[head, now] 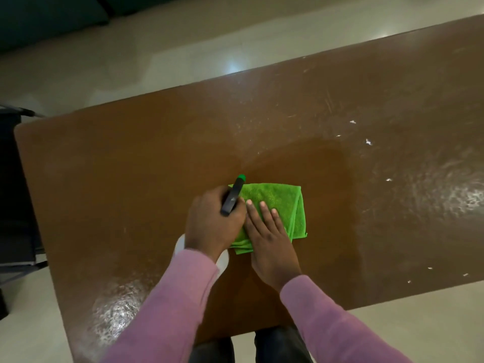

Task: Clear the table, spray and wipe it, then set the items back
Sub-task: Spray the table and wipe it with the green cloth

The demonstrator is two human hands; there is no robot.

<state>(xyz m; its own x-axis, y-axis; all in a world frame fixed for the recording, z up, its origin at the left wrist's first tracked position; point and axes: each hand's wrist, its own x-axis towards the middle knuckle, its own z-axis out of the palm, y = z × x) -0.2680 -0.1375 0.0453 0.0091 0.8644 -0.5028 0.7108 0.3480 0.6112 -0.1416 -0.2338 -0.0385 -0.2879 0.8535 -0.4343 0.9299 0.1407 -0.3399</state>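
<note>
A folded green cloth (280,205) lies on the brown table (131,166) near its front middle. My right hand (269,239) rests flat on the cloth, fingers spread. My left hand (212,224) grips a spray bottle (231,199) with a dark head and green nozzle that points away over the cloth's left edge. The bottle's white body shows below my wrist. Spray droplets shine on the table at the right and at the front left. A darker wiped patch surrounds the cloth.
Small white scraps (368,142) dot the table's right side. A dark chair (15,195) stands off the left edge. Pale floor (131,61) lies beyond the far edge, and my legs (277,344) stand at the near edge.
</note>
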